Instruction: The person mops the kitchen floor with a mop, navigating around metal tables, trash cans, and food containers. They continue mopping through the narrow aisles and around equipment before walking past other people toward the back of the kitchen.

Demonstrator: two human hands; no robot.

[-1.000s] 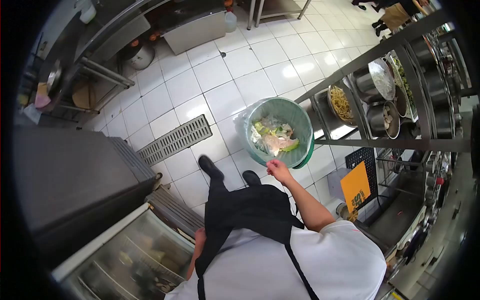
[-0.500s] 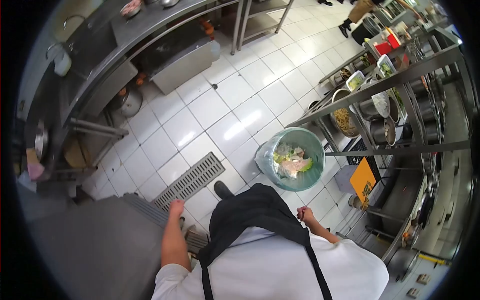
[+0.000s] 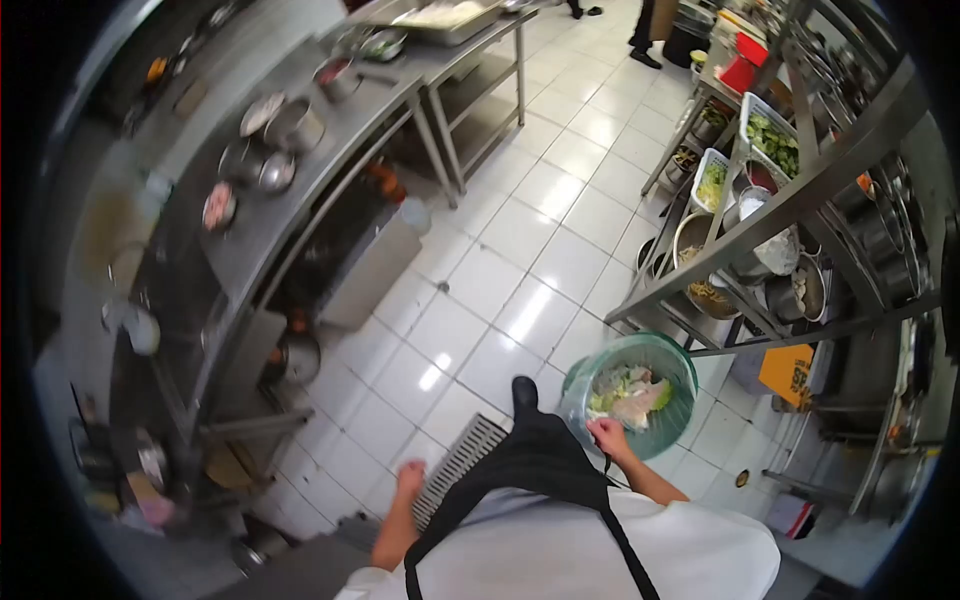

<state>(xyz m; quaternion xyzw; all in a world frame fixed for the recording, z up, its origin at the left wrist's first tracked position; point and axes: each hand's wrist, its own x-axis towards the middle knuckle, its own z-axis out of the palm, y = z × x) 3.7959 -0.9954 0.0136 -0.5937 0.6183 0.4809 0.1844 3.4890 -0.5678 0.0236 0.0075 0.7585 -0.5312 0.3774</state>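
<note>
My right hand is curled closed at the near edge of a green waste bin, overlapping its rim in this view. A thin dark strip shows just below these fingers; what they hold, if anything, I cannot make out. Inside the bin lie food scraps, pale and leafy green, in a clear plastic liner. My left hand hangs in a loose fist beside the floor drain grate, with nothing visible in it. A black apron covers my front, and one dark boot steps forward.
Steel counters with bowls and pots run along the left. A metal shelf frame with food containers stands close on the right, past the bin. White floor tiles lie ahead; a person's legs show far off.
I have moved forward and the view has turned, so the left counter shows more. My right hand has come up to the bin's rim. The grey surface at left has mostly slipped from view.
</note>
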